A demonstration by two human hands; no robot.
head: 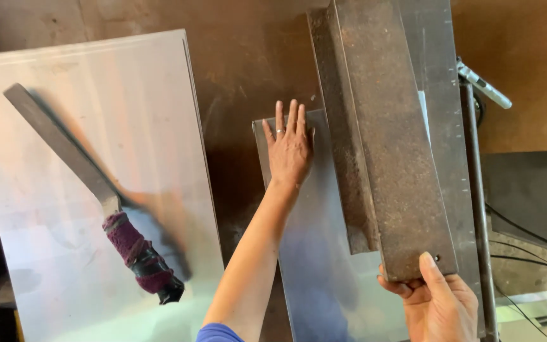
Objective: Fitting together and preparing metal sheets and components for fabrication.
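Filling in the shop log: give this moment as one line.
left hand: flat on narrow shiny metal sheet | right hand: gripping rusty angle bar end | cloth-handled flat blade: on large sheet

The left hand (pixel 290 149) lies flat, palm down, fingers together and pointing to twelve o'clock, a ring on one finger. Its bare forearm runs back toward seven o'clock, to a blue sleeve. The right hand (pixel 437 301), at five o'clock, is curled in a grip, thumb on top pointing to twelve.

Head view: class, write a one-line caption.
Left hand flat on a metal sheet; right hand grips a rusty bar.
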